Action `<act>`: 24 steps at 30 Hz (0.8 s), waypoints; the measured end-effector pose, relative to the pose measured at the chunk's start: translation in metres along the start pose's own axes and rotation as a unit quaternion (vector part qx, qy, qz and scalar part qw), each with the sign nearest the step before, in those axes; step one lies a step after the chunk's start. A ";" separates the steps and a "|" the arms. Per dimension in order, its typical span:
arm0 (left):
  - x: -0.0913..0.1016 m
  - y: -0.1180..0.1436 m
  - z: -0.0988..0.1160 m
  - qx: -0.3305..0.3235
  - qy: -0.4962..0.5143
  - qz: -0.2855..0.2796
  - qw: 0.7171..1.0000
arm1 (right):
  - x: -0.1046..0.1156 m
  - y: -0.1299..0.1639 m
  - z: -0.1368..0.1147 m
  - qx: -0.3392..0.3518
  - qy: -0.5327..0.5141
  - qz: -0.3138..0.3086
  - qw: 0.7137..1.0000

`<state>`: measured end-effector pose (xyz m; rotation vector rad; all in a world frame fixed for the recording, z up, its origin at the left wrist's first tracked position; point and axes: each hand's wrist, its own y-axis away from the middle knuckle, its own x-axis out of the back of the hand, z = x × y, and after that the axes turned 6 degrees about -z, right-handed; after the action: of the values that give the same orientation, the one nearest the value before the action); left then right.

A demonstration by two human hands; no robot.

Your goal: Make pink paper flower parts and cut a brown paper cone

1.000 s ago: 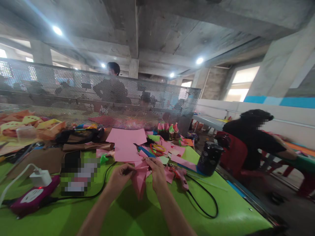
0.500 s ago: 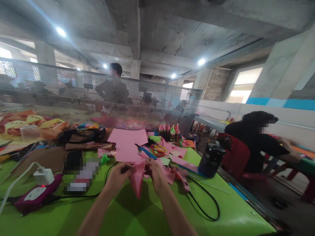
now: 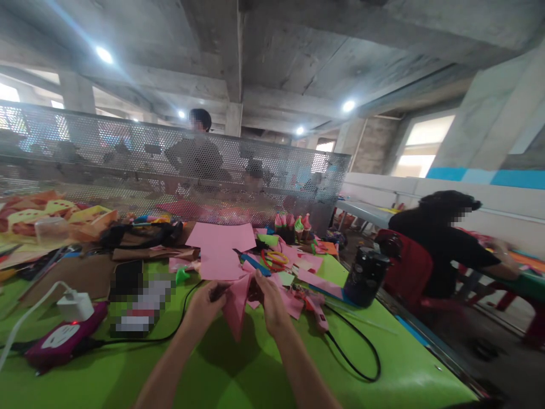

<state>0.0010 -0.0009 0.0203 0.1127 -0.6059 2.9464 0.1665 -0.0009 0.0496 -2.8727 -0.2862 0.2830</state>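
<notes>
A pink paper cone (image 3: 235, 309) hangs point down just above the green table (image 3: 230, 380). My left hand (image 3: 207, 301) pinches its left edge between thumb and fingers. On the other side, my right hand (image 3: 267, 295) is closed on the right edge, its thumb up and the other fingertips partly hidden. Beyond the cone lie pink paper sheets (image 3: 221, 244) and a blue-handled cutter (image 3: 254, 264). To the right of my right hand rests a pink glue gun (image 3: 317, 313) with a black cord.
A dark cup (image 3: 367, 278) stands near the table's right edge. At left are a purple power strip (image 3: 63, 338) with a white charger, and a phone (image 3: 126, 278). A perforated metal screen (image 3: 140, 170) runs behind. A person in black (image 3: 447, 244) sits at right.
The cone has turned slightly and its tip sits a little higher. My right thumb has straightened upward along the paper, while my left hand keeps its pinch.
</notes>
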 end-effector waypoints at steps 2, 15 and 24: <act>0.000 0.000 -0.001 -0.011 -0.016 0.009 1.000 | -0.001 -0.001 0.001 0.004 0.024 -0.006 1.000; -0.003 0.002 0.009 0.036 0.008 -0.023 0.999 | -0.002 -0.006 0.007 0.031 0.007 -0.014 0.999; -0.003 0.003 0.005 -0.013 -0.042 -0.017 0.999 | -0.008 -0.002 0.009 0.003 -0.015 -0.007 1.000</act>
<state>0.0036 -0.0054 0.0235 0.2434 -0.6455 2.9119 0.1567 0.0017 0.0426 -2.8620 -0.3092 0.3246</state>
